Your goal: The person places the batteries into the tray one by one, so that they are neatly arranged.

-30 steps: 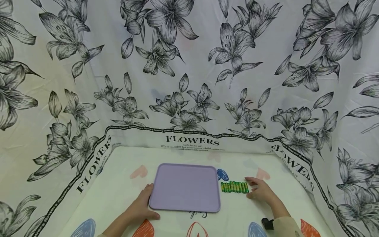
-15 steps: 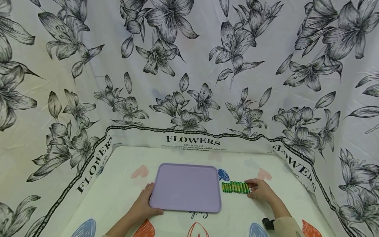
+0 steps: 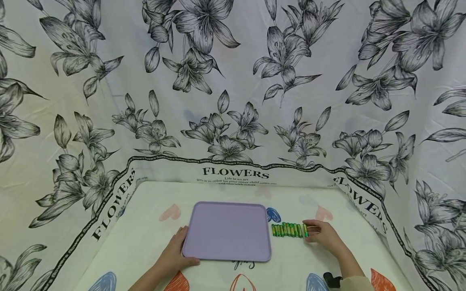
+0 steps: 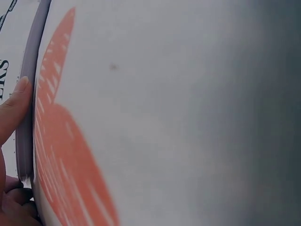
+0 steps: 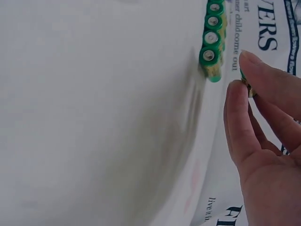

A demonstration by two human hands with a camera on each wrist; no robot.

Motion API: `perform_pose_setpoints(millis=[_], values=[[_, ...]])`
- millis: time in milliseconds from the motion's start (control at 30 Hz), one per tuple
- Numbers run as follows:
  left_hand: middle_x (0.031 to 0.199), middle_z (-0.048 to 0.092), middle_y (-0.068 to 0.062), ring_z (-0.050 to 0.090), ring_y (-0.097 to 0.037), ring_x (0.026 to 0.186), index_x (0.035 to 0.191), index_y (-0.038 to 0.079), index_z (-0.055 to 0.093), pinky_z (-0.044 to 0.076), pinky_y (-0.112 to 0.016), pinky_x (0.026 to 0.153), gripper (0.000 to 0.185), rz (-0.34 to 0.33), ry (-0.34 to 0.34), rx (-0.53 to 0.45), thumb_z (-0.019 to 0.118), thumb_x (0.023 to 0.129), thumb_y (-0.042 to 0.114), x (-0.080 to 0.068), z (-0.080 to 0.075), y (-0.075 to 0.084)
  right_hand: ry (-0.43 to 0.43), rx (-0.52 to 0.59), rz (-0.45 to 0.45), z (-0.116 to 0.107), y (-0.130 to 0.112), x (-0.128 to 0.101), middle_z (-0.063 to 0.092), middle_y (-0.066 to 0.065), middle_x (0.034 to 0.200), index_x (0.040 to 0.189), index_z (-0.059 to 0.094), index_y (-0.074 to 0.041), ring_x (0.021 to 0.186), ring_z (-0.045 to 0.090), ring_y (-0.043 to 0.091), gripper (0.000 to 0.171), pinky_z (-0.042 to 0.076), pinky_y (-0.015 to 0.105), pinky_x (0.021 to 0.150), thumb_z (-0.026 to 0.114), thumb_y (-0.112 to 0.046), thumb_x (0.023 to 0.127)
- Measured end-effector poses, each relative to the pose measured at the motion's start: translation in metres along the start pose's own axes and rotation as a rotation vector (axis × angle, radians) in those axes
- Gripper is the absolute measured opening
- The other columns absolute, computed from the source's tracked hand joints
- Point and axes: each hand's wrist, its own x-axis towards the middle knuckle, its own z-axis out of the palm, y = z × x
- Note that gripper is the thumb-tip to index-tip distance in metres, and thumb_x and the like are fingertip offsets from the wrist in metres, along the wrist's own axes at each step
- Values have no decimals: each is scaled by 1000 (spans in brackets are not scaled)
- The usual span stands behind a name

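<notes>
A flat lilac tray [image 3: 227,231] lies on the patterned cloth in the head view. My left hand [image 3: 176,252] holds its near left corner, thumb along the front edge and fingers at the left side; the left wrist view shows the thumb [image 4: 19,92] against the rim. To the right of the tray, several green and yellow batteries [image 3: 287,229] stand side by side in a row. Between thumb and fingertips my right hand [image 3: 324,235] pinches one battery [image 3: 305,230], a small gap away from the row's right end. Fingers mostly cover that battery in the right wrist view.
White cloth [image 3: 211,279] with printed hearts and lettering covers the table. A curtain [image 3: 233,81] with black lily drawings rises behind and at both sides. A black object [image 3: 331,279] sits by the right sleeve [image 3: 354,283].
My right hand has taken hold of the end battery and drawn it slightly right, apart from the row. The left thumb has come in against the tray's front edge.
</notes>
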Motion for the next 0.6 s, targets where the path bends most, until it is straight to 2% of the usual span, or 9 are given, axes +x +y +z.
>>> perform_pose_setpoints(millis=[300, 600], values=[[165, 19, -26, 12, -57, 148, 159, 1, 23, 17, -71, 117, 133, 19, -6, 14, 93, 59, 53, -1, -1, 1, 66, 6, -3, 7, -33, -5, 70, 15, 122, 137, 59, 0, 113, 67, 32, 62, 61, 32, 83, 82, -4, 80], [164, 18, -27, 11, -57, 148, 159, 0, 23, 17, -71, 117, 132, 26, -9, 9, 94, 59, 49, -2, -2, 1, 69, 46, -45, 17, -65, -1, 69, 14, 120, 136, 61, -2, 112, 68, 31, 59, 62, 31, 83, 82, -3, 80]])
